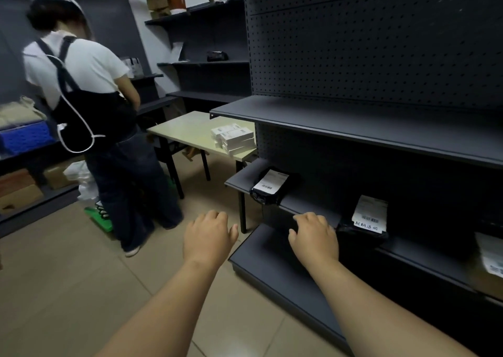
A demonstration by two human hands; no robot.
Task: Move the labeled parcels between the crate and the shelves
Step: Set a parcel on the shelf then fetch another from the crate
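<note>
Both bare forearms reach forward from the bottom edge. The left hand (208, 237) hangs over the tiled floor (68, 288) with its back to the camera, fingers loosely curled downward and holding nothing; the fingertips are hidden behind the knuckles. The right hand (315, 237) is in the same loose, empty pose in front of the dark grey metal shelving unit (381, 57), with its fingertips at the front edge of the second-lowest shelf (307, 207); whether they touch the edge cannot be told.

Just right of the right hand, a black plastic parcel with a white barcode label and handwritten characters (364, 226) lies on that shelf. Beyond the hand and slightly left, a second black plastic parcel with a white barcode label (268, 189) lies near the shelf's left end. Far right, a labeled parcel (491, 258) is cut off by the frame edge, so its shape is unclear. The print on all labels is too small to read.

Beyond the left hand stands a pale desk with black legs (187, 130), carrying a stack of flat white boxes (234, 139) partly hidden by the shelving. Farther left a person in a white shirt and dark apron (89, 90) stands facing away, hands hidden by the body. At the left edge, a blue plastic crate (24, 136) sits on a shelf, its contents partly cut off.
</note>
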